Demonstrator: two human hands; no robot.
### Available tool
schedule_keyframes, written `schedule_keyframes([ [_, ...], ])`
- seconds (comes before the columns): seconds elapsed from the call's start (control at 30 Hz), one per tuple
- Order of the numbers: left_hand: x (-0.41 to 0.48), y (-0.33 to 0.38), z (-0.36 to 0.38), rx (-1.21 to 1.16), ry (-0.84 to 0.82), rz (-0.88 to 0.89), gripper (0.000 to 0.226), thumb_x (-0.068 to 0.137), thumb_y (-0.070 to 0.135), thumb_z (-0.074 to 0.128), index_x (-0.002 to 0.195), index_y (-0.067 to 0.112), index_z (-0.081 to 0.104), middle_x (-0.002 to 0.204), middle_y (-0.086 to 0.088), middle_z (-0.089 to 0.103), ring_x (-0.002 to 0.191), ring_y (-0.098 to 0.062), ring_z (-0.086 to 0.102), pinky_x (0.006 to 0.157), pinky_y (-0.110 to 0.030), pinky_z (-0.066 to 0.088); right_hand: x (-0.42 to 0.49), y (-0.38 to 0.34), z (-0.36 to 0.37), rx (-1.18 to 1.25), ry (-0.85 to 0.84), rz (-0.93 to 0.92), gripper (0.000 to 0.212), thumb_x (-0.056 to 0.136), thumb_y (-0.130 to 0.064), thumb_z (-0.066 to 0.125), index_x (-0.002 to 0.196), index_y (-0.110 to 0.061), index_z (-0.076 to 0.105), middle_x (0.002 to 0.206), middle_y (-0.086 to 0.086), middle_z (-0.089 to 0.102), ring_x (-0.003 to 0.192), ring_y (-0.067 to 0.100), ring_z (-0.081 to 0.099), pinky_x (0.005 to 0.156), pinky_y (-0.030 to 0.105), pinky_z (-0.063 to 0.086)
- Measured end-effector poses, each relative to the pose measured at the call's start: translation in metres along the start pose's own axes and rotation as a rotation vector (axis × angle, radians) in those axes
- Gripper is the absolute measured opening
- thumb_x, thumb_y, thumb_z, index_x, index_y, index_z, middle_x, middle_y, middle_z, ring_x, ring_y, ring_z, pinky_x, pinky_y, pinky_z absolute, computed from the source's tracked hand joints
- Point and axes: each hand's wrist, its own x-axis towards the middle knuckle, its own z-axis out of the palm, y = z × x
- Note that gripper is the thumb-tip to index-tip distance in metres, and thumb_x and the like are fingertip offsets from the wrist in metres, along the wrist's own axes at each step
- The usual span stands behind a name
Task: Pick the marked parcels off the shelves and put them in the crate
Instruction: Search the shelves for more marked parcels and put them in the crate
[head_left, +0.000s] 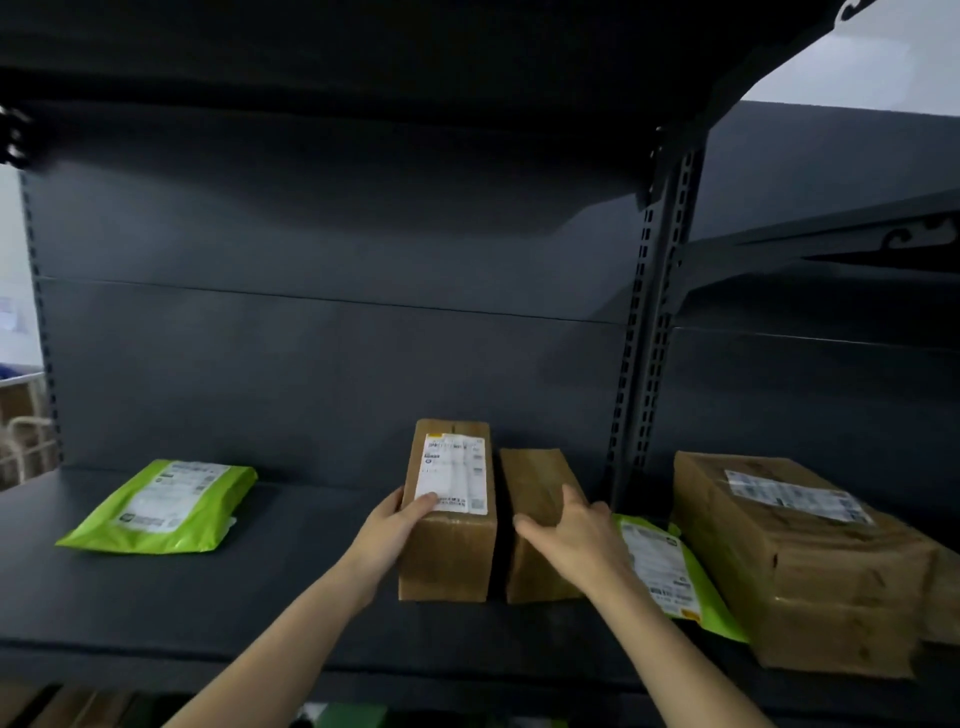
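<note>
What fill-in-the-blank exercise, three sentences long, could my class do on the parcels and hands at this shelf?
1. The left hand grips the box with the ____ label on top.
2. The right hand rests on the plain box, which has ____ label showing.
3. The mailer bag lying alone at the left is ____ in colour.

Missing words: white; no; green

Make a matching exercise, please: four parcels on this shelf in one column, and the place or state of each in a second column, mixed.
Things:
1. labelled box
2. plain box
3. left green mailer bag
4. large box

Places or states:
A. alone at the shelf's left end
B. under the right hand
C. beyond the upright post, far right
D. gripped by the left hand

Pairs: 1-D, 2-B, 3-A, 4-C
</note>
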Motion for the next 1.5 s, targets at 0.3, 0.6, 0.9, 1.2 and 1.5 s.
schedule_keyframes([
  [0.3, -0.025, -0.003, 0.003, 0.090, -0.094, 0.195, 0.069, 0.077, 0.031, 0.070, 0.135, 0.037, 0.033, 0.117, 0.018, 0.060, 0.099, 0.005, 0.063, 0.068, -0.009, 0.051, -0.030, 0.026, 0.015, 0.403, 0.178, -0.084, 0.095, 0.071, -0.057, 0.068, 0.146, -0.018, 0.023, 0.131, 0.009, 0.038, 0.120, 0.025, 0.043, 0.095, 0.031, 0.039],
  [0.6, -0.023, -0.023, 0.007, 0.189, -0.051, 0.231, 0.081, 0.084, -0.001, 0.062, 0.146, 0.031, 0.023, 0.130, 0.011, 0.054, 0.120, -0.009, 0.052, 0.093, -0.030, 0.052, -0.045, 0.033, 0.049, 0.307, 0.251, -0.101, 0.113, 0.065, -0.057, 0.073, 0.146, -0.027, 0.000, 0.134, 0.007, 0.030, 0.118, 0.019, 0.040, 0.085, 0.022, 0.040],
  [0.9, -0.008, -0.022, 0.025, 0.200, 0.086, 0.227, 0.063, 0.090, 0.007, 0.057, 0.144, 0.025, 0.029, 0.111, 0.015, 0.060, 0.101, -0.001, 0.058, 0.083, -0.027, 0.052, -0.032, 0.026, 0.031, 0.270, 0.248, -0.078, 0.109, 0.066, -0.047, 0.076, 0.145, -0.026, 0.005, 0.134, 0.013, 0.035, 0.121, 0.028, 0.039, 0.093, 0.036, 0.044],
  [1.2, 0.007, -0.023, 0.009, 0.257, 0.221, 0.174, 0.032, 0.092, 0.014, 0.055, 0.121, 0.023, 0.046, 0.102, 0.013, 0.062, 0.095, -0.010, 0.061, 0.073, -0.026, 0.050, -0.007, 0.064, 0.006, 0.988, -0.083, 0.059, 0.016, 0.088, -0.021, 0.057, 0.101, -0.017, 0.065, 0.104, 0.001, 0.067, 0.099, 0.020, 0.061, 0.077, 0.029, 0.044],
  [1.5, 0.008, -0.019, -0.006, 0.327, 0.257, 0.180, 0.040, 0.091, 0.019, 0.059, 0.128, 0.020, 0.044, 0.106, 0.007, 0.063, 0.097, -0.015, 0.063, 0.081, -0.033, 0.052, -0.010, 0.044, 0.017, 0.786, -0.123, 0.025, 0.040, 0.097, -0.032, 0.045, 0.132, -0.013, 0.050, 0.125, -0.001, 0.054, 0.110, 0.014, 0.048, 0.088, 0.023, 0.032],
])
